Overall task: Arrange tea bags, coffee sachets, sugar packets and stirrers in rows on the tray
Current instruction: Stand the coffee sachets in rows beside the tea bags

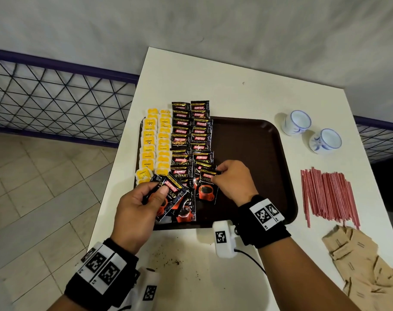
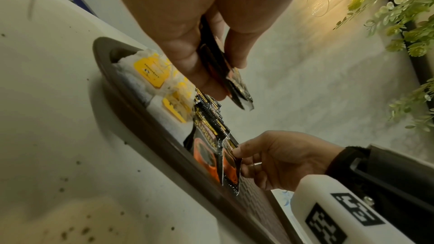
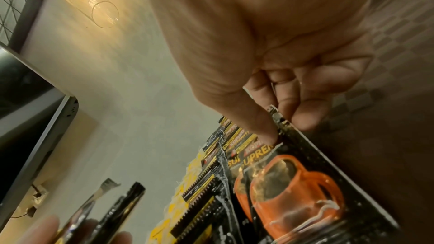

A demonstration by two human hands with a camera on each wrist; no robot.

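A dark brown tray (image 1: 258,153) lies on the white table. Two rows of yellow tea bags (image 1: 156,144) fill its left side, and beside them run two overlapping rows of black coffee sachets (image 1: 191,135). My left hand (image 1: 144,207) grips a small stack of coffee sachets (image 1: 173,191) between thumb and fingers above the tray's near left corner. My right hand (image 1: 231,178) pinches the top edge of one coffee sachet (image 1: 205,185) at the near end of the second coffee row. The same held sachet (image 3: 298,179) lies against the row in the right wrist view.
Red stirrers (image 1: 328,194) lie in a pile right of the tray. Brown sugar packets (image 1: 366,265) are heaped at the near right. Two white cups (image 1: 312,133) stand behind the stirrers. Dark crumbs (image 1: 175,262) dot the table near me.
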